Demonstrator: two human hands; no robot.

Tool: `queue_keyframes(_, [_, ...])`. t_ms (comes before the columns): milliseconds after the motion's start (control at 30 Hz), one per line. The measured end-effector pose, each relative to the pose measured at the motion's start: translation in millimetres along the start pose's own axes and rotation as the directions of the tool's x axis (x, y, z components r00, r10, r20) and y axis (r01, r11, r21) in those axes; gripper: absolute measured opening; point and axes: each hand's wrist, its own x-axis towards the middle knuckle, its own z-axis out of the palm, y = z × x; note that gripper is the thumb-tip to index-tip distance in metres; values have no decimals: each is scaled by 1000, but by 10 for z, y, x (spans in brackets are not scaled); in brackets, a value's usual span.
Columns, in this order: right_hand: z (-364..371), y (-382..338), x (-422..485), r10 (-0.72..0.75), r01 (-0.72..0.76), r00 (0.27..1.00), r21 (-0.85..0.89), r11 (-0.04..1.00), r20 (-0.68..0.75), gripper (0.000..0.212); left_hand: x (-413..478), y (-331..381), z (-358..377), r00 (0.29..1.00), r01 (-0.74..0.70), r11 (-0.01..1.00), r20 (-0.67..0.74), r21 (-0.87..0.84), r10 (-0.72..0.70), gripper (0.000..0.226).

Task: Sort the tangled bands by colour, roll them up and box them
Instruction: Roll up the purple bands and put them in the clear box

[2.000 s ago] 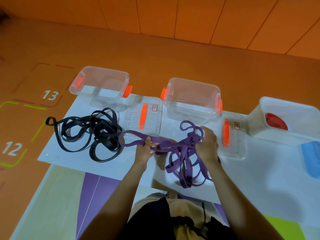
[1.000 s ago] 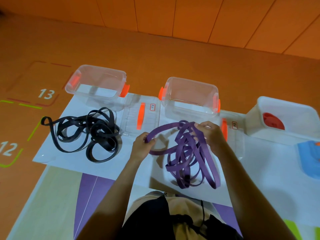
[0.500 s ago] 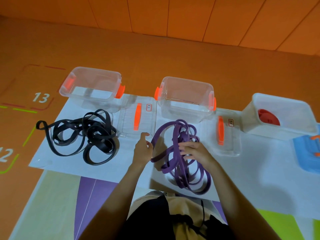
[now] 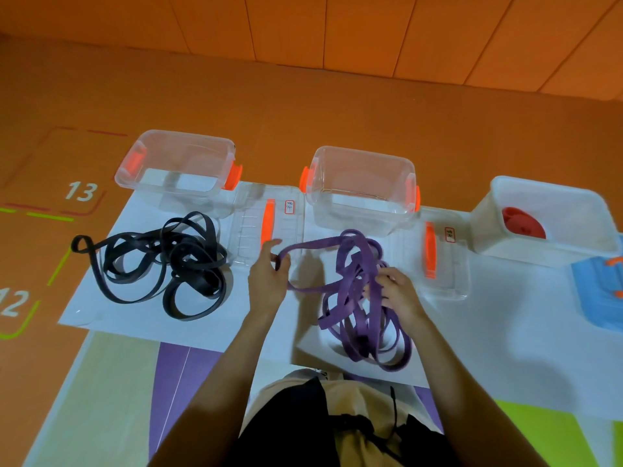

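A tangle of purple bands [image 4: 357, 298] hangs and lies in front of me on the white sheet [image 4: 111, 318]. My left hand [image 4: 268, 281] grips one purple loop pulled out to the left. My right hand [image 4: 396, 293] holds the bunched strands in the middle of the tangle. A pile of black bands [image 4: 161, 264] lies apart at the left. Two clear boxes with orange clips stand behind: the left box [image 4: 178, 170] and the middle box [image 4: 362, 187], both empty.
Two clear lids with orange handles lie flat: one lid [image 4: 266, 227] between the boxes, the other lid [image 4: 438, 261] right of the purple bands. A white box [image 4: 546, 220] holding a red roll [image 4: 522, 224] stands at the right, a blue lid [image 4: 600, 294] beside it.
My left hand has drawn one purple loop out to the left. My right hand has dropped from the top of the bundle to its middle, and the tangle has sunk lower.
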Motion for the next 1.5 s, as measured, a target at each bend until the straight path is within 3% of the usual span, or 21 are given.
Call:
queue_keyframes(67, [-50,-121,15,-74,75,997,11,997,-24,29,48,89,-79,996,-29,992,-86,-122,19,22])
queue_keyframes(233, [-156,-363,89,-160,146,979,-114,983,-123,28,73,321,-224,948,-114,952,-318,-282,20,10])
queue_keyframes(333, [-192,-369,112,-181,192,958,28,981,-221,22,106,433,-345,905,-165,910,-425,-379,-13,24])
queue_keyframes(467, [-179,-355,142,-186,228,944,131,965,-272,14,175,557,-468,886,-197,883,-463,-426,-26,33])
queue_keyframes(533, [-144,-376,146,-224,278,917,124,953,-331,24,170,604,-495,884,-212,878,-467,-429,-15,33])
queue_keyframes(633, [-109,-407,159,-280,377,861,163,912,-425,16,144,661,-535,854,-262,865,-521,-427,1,31])
queue_keyframes(733, [-108,-450,206,-232,418,836,302,857,-497,10,178,667,-639,808,-282,846,-588,-453,-45,27])
queue_keyframes(800, [-116,-493,224,-123,385,824,387,838,-552,9,229,637,-718,794,-253,847,-600,-467,-94,26])
queue_keyframes(933, [-103,-539,312,-24,287,849,423,859,-528,26,267,562,-727,836,-160,867,-532,-472,-136,30])
queue_keyframes(1033, [-32,-504,346,3,185,865,325,928,-502,34,237,534,-653,868,-119,878,-478,-464,-135,28])
queue_keyframes(1133, [6,-418,330,-78,128,855,63,990,-513,15,236,542,-651,892,-95,878,-432,-470,-135,24])
queue_keyframes(1200, [20,-382,322,-177,114,895,-174,978,-409,22,250,565,-671,914,-85,873,-387,-480,-123,23])
queue_keyframes(1267, [28,-331,336,-167,62,942,-342,938,-290,19,250,601,-666,938,-91,884,-338,-459,-79,23])
queue_keyframes(1400, [87,-299,292,-67,11,979,-279,960,-191,28,199,744,-628,964,-136,901,-266,-411,25,24])
queue_keyframes(1500, [187,-343,199,-143,65,968,-343,937,-206,22,170,887,-625,976,-167,900,-198,-402,92,24])
